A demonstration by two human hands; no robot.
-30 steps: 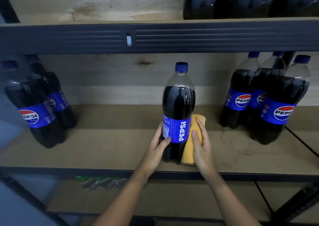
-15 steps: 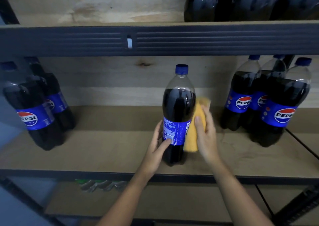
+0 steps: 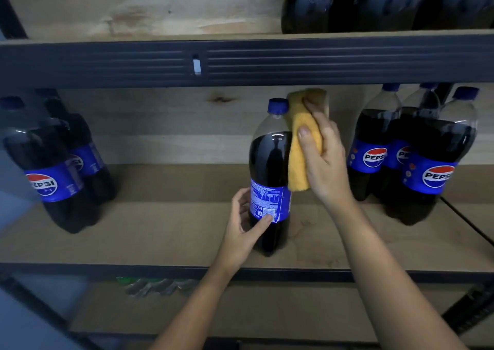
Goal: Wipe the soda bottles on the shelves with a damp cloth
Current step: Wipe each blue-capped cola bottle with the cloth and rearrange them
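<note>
A tall Pepsi bottle (image 3: pixel 270 167) with a blue cap stands upright near the front of the middle shelf (image 3: pixel 160 232). My left hand (image 3: pixel 244 226) grips its lower part, thumb across the blue label. My right hand (image 3: pixel 324 157) holds a yellow cloth (image 3: pixel 300 146) against the bottle's right side, up at the shoulder and neck; the cloth's top reaches beside the cap. Two more Pepsi bottles (image 3: pixel 50 162) stand at the left and three Pepsi bottles (image 3: pixel 417 151) at the right.
The dark metal beam (image 3: pixel 320 61) of the upper shelf runs just above the cloth. Dark bottles (image 3: pixel 385 2) stand on that upper shelf at the right. Green-capped bottles (image 3: pixel 157 285) lie on the shelf below.
My right hand has slid the yellow cloth up the bottle's right side, from the label to the neck. My left hand has turned the bottle; its PEPSI lettering no longer faces me.
</note>
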